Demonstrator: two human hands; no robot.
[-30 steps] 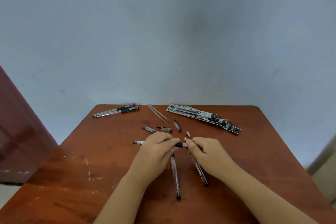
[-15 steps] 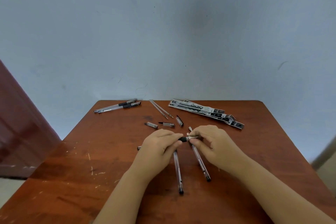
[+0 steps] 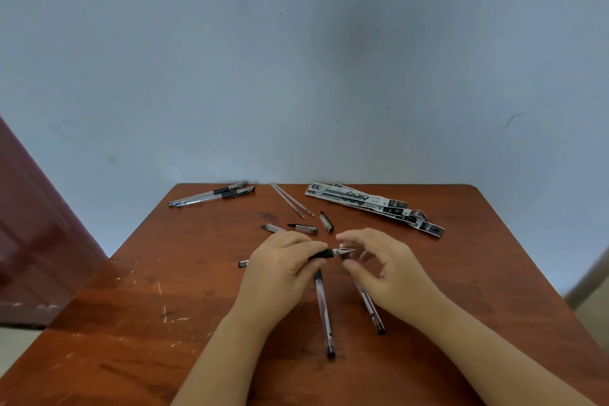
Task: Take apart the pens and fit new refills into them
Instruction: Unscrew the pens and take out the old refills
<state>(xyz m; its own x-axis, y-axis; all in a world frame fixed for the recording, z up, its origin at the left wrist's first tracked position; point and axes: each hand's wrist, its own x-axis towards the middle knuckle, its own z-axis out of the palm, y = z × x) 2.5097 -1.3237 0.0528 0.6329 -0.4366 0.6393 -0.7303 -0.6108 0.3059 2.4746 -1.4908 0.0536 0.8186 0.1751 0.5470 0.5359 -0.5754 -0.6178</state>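
Pens, two whole, parked at eleven o'clock on table, seemingly out of the way. Left hand, knuckles up, fingers curled round held pen, tip at three o'clock, likely steadied for unscrewing. Right hand just beside that tip, thumb and fingers apart, gripping nothing. Refill packets at one o'clock, within reach.

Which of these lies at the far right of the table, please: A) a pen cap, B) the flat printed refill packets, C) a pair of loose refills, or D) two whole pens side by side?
B: the printed refill packets lie fanned out at the far right of the table, while the two whole pens are at the far left and the loose refills near the middle.
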